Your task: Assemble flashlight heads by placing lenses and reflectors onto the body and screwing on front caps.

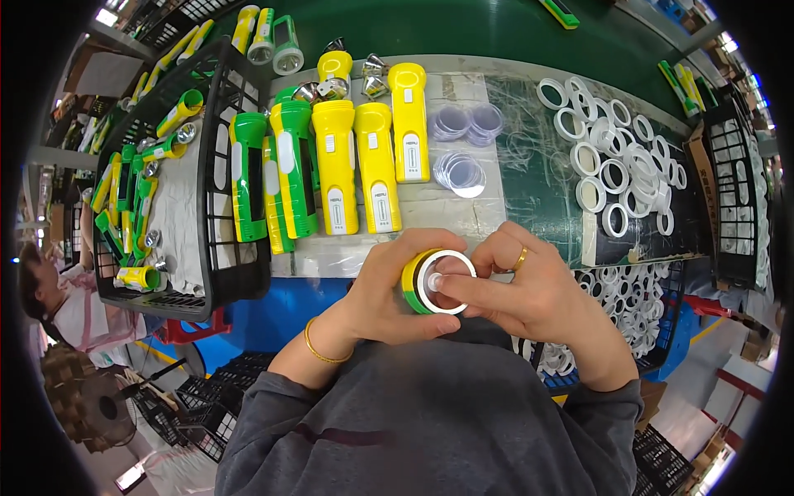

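In front of my chest, my left hand point(379, 291) is wrapped round a yellow and green flashlight point(410, 291), its front end turned up towards me. A white ring point(423, 291) sits round that front end, and its inside looks dark with a pale middle. My right hand point(538, 291) is closed at the ring's right side, with the thumb reaching over the opening and the curled fingers at the rim. What lies under the thumb is partly hidden. Beyond my hands, several yellow flashlights point(335, 178) and green ones point(248, 178) lie side by side on the table.
Clear round discs point(460, 175) lie in stacks at mid-table. Loose white rings point(614, 175) are spread to their right, with more in a crate point(668, 326) below. Shiny reflectors point(375, 85) lie behind the flashlights. A black crate point(217, 240) with flashlights stands at left; another person point(74, 302) is beyond.
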The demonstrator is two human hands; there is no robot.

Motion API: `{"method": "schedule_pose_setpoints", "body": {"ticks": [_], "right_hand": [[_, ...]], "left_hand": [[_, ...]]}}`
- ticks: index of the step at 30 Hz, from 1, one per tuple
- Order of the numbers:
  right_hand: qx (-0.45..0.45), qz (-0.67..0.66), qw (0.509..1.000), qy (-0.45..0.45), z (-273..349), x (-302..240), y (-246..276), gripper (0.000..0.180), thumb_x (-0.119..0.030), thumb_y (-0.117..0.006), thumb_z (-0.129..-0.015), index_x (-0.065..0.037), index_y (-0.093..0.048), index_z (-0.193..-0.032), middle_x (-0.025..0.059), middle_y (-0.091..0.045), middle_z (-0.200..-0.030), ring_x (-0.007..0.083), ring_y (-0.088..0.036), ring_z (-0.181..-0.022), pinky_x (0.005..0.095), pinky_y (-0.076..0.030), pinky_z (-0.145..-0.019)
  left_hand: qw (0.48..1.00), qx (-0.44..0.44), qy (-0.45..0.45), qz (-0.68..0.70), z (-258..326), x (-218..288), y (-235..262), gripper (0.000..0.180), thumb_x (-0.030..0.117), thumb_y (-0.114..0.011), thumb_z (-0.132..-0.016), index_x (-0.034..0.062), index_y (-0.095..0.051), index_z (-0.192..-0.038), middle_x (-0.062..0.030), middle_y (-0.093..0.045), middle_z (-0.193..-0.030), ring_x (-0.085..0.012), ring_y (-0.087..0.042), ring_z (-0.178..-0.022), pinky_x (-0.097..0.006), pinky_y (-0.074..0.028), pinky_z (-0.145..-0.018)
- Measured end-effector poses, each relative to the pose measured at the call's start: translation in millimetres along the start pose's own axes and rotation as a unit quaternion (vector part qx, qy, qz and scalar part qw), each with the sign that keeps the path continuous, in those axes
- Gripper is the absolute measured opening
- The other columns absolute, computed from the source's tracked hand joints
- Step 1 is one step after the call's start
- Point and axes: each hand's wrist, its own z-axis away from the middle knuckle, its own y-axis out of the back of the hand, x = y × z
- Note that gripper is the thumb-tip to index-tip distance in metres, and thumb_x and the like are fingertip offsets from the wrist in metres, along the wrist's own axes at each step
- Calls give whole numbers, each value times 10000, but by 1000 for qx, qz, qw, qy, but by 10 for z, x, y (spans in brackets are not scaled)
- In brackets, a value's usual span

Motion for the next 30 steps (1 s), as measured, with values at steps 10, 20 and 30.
{"method": "schedule_pose_setpoints", "body": {"ticks": [10, 20, 30], "right_hand": [[-42, -1, 999, 8, -9, -16, 80, 406, -186, -757, -644, -178, -685, -1044, 14, -498, -753, 190, -507, -665, 299, -434, -536], [59, -247, 967, 14, 61, 257, 97, 272, -131, -714, -757, -47, -671, -1012, 25, -559, -746, 155, -552, -653, 261, -446, -549], [193, 193, 906, -324, 105, 1650, 6, 355, -160, -719, -757, -106, -647, -1100, 92, -567, -926, 179, -568, -687, 308, -472, -633]], "left_hand": [[999, -17, -33, -19, -66, 38, -30, 656, 197, -800, -644, 22, -494, -1198, -132, -607, -1069, -258, -639, -908, -329, -495, -783], [993, 16, -58, 106, 60, -12, -16, 536, 100, -704, -631, 3, -513, -1123, -170, -626, -915, -234, -621, -773, -322, -503, -687], [994, 70, -53, 62, 49, -59, -8, 530, 104, -690, -672, -1, -472, -1144, -161, -619, -960, -204, -627, -790, -294, -504, -716]]}}
